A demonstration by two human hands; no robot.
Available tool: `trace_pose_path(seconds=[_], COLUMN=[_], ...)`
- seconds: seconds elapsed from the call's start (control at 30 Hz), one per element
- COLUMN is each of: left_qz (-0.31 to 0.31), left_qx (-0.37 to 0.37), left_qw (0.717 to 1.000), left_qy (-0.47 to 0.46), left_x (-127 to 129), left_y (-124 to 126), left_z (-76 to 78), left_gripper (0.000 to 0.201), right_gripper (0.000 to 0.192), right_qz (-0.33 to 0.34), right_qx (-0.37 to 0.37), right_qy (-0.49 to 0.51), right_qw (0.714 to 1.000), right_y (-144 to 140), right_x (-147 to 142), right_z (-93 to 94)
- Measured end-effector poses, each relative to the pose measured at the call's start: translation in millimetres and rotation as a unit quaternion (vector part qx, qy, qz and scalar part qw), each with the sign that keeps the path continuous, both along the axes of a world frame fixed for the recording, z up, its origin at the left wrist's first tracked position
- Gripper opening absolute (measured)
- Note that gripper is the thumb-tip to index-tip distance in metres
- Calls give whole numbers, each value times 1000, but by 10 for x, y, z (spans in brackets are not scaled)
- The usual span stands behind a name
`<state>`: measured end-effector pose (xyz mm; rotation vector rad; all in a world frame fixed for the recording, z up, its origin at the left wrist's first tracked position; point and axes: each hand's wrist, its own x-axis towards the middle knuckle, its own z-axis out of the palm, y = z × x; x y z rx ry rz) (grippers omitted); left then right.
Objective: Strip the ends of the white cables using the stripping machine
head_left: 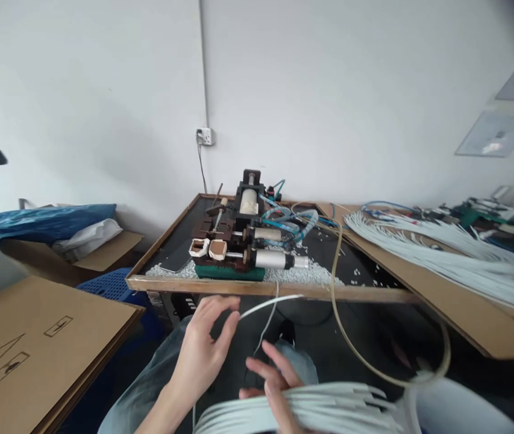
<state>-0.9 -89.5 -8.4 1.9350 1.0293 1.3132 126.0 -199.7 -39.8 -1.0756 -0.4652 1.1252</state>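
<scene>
My left hand (206, 340) is raised in front of the table's near edge, thumb and forefinger brought together on a white cable (268, 304). From those fingertips the cable arcs right toward the wooden rim. Lower and to the right, my right hand (278, 380) has its fingers apart, holding nothing I can see. It is over a bundle of white cables (329, 407) lying across my lap. Beyond both hands, a pneumatic machine (247, 235) with metal cylinders and blue hoses stands on the table. Two brown pads with white edges (217, 249) face its front.
White scraps (311, 274) are strewn on the black table, which has a wooden rim (238, 287). A yellowish hose (337, 301) loops down in front. More white cables (441, 259) lie on cardboard (478, 328) at right. Cardboard boxes (44, 349) and a blue basket (107, 284) are left.
</scene>
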Motion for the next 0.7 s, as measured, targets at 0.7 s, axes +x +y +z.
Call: trace_pose_path(seconds=[0.7], left_qz=[-174], left_qx=[33], left_qw=[978], left_qy=[114], left_x=[-42], left_y=[-357], left_z=[-102], left_gripper=[12], right_gripper=[30], right_qz=[22], right_qx=[-17], right_qy=[-32], right_qw=[999], right_y=[-64], right_x=[33], right_z=[144])
